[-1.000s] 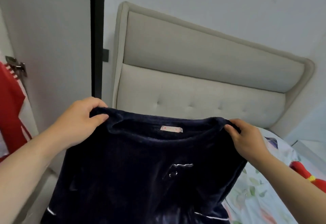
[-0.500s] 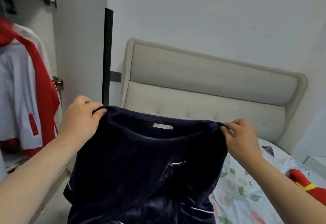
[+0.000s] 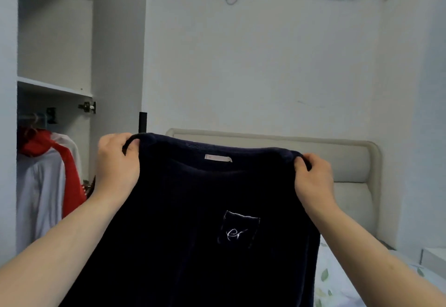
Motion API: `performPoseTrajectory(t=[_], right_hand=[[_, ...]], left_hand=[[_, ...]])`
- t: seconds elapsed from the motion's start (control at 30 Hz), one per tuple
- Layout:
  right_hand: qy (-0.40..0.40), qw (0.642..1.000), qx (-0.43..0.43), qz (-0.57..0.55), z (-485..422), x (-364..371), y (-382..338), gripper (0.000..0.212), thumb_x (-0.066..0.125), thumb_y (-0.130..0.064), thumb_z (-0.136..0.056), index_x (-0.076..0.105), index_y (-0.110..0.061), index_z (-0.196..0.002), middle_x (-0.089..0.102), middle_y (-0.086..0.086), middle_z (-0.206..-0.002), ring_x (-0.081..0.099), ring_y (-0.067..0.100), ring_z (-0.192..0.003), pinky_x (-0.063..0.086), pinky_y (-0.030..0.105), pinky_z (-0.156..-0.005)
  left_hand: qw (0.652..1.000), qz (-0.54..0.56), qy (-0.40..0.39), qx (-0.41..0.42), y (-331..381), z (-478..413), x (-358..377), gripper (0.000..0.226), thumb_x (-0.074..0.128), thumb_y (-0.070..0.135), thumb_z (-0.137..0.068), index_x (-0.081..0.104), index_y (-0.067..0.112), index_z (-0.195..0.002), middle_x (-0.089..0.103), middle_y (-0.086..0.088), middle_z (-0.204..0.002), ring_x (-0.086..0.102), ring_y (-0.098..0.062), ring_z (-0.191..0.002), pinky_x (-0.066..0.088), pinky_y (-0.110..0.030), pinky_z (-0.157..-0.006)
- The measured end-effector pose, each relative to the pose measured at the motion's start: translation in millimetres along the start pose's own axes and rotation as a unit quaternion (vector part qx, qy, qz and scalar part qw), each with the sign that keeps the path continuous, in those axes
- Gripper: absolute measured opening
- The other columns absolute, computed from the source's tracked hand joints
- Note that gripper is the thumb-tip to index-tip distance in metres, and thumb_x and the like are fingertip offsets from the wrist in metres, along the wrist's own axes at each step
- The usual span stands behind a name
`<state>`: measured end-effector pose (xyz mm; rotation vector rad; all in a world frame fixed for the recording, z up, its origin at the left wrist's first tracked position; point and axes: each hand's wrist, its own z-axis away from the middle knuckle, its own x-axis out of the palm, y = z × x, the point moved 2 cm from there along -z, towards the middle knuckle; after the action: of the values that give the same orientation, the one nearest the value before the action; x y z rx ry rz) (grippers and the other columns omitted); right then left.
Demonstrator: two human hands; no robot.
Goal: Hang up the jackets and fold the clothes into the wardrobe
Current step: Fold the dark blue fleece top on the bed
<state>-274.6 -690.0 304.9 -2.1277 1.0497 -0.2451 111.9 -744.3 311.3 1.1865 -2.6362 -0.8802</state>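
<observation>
Navy top (image 3: 193, 222) lifted higher, left hand (image 3: 118, 161) and right hand (image 3: 312, 177) pinching its shoulder edges, open wardrobe (image 3: 55, 84) left

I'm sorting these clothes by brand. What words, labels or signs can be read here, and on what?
"er", roughly: white stitched script on the chest pocket of the navy top; the reading is unsure.
Neck label of the top: pale, too blurred to read.
No other text shows.
</observation>
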Motion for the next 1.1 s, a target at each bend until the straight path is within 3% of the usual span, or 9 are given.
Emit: performPoseTrajectory(t=[0.1,0.3,0.43,0.5,0.6,0.73,0.97,1.03,1.1], right_hand=[[0.065,0.997,-0.033,-0.017,-11.1,-20.5,-13.0,0.022,0.052,-0.035,-0.095,0.067,-0.018,-0.098,0.063,0.011,-0.106,0.061,0.024,-0.097,0.051,0.041,-0.091],[0.087,0.995,-0.038,-0.013,-29.3,-33.3,-15.2,0.033,0.059,-0.046,-0.087,0.069,-0.019,-0.102,0.064,0.008,-0.11,0.06,0.019,-0.1,0.049,0.037,-0.096],[0.021,0.999,0.017,0.023,-16.7,-6.5,42.3,0.048,0.062,-0.06,-0.078,0.068,-0.021,-0.105,0.063,0.005,-0.114,0.06,0.016,-0.099,0.05,0.033,-0.092],[-0.007,0.998,0.05,0.043,-2.2,10.6,81.7,0.043,0.067,-0.054,-0.081,0.066,-0.02,-0.108,0.058,0.003,-0.12,0.055,0.013,-0.099,0.043,0.028,-0.09],[-0.045,0.991,0.105,0.063,26.2,40.6,142.0,0.038,0.069,-0.039,-0.089,0.061,-0.017,-0.118,0.046,0.005,-0.13,0.047,0.015,-0.106,0.033,0.026,-0.094],[-0.09,0.98,0.156,0.089,59.1,90.7,221.8,0.038,0.069,-0.031,-0.091,0.062,-0.01,-0.121,0.047,0.01,-0.133,0.045,0.017,-0.113,0.032,0.025,-0.096],[-0.159,0.952,0.22,0.142,111.2,185.5,356.0,0.033,0.062,-0.027,-0.096,0.062,-0.006,-0.121,0.047,0.012,-0.138,0.048,0.025,-0.124,0.037,0.034,-0.103],[-0.171,0.946,0.231,0.152,117.6,213.7,388.6,0.033,0.057,-0.027,-0.099,0.06,-0.007,-0.126,0.043,0.01,-0.145,0.044,0.025,-0.132,0.035,0.036,-0.108],[-0.18,0.942,0.235,0.161,121.4,239.8,416.5,0.035,0.054,-0.025,-0.101,0.059,-0.006,-0.129,0.039,0.009,-0.15,0.04,0.025,-0.137,0.032,0.036,-0.111]], left_hand=[[0.998,0.03,0.058,0.016,34.6,-8.3,-1.7,0.024,0.051,0.018,-0.099,0.068,0.003,-0.104,0.06,-0.022,-0.114,0.05,-0.02,-0.101,0.035,-0.021,-0.091],[0.995,0.061,0.073,0.006,55.5,-11.9,26.8,0.025,0.05,0.019,-0.1,0.067,0.001,-0.103,0.061,-0.019,-0.111,0.047,-0.014,-0.095,0.037,-0.022,-0.091],[0.998,0.054,-0.009,-0.024,17.0,13.5,66.7,0.026,0.048,0.025,-0.101,0.068,0.012,-0.09,0.064,-0.005,-0.095,0.057,-0.023,-0.095,0.047,-0.037,-0.085],[0.996,0.043,-0.063,-0.05,-6.4,36.6,88.4,0.027,0.048,0.026,-0.101,0.067,0.018,-0.085,0.063,-0.001,-0.091,0.058,-0.02,-0.09,0.05,-0.039,-0.082],[0.989,0.019,-0.126,-0.076,-42.6,75.8,121.4,0.025,0.049,0.02,-0.102,0.066,0.023,-0.085,0.062,0.012,-0.084,0.057,-0.009,-0.084,0.045,-0.029,-0.075],[0.966,-0.015,-0.206,-0.157,-111.8,121.6,172.2,0.026,0.049,0.022,-0.103,0.068,0.025,-0.086,0.066,0.01,-0.084,0.061,-0.009,-0.082,0.044,-0.025,-0.064],[0.925,-0.06,-0.288,-0.241,-248.6,203.0,249.0,0.017,0.049,0.024,-0.102,0.065,0.026,-0.098,0.066,0.006,-0.101,0.061,-0.022,-0.106,0.047,-0.036,-0.084],[0.912,-0.065,-0.317,-0.252,-281.2,219.6,267.8,0.017,0.046,0.023,-0.103,0.06,0.031,-0.096,0.061,0.008,-0.104,0.059,-0.02,-0.106,0.045,-0.031,-0.08],[0.903,-0.072,-0.338,-0.253,-311.3,232.0,285.9,0.019,0.044,0.024,-0.104,0.055,0.036,-0.095,0.059,0.007,-0.121,0.051,-0.018,-0.126,0.043,-0.027,-0.087]])
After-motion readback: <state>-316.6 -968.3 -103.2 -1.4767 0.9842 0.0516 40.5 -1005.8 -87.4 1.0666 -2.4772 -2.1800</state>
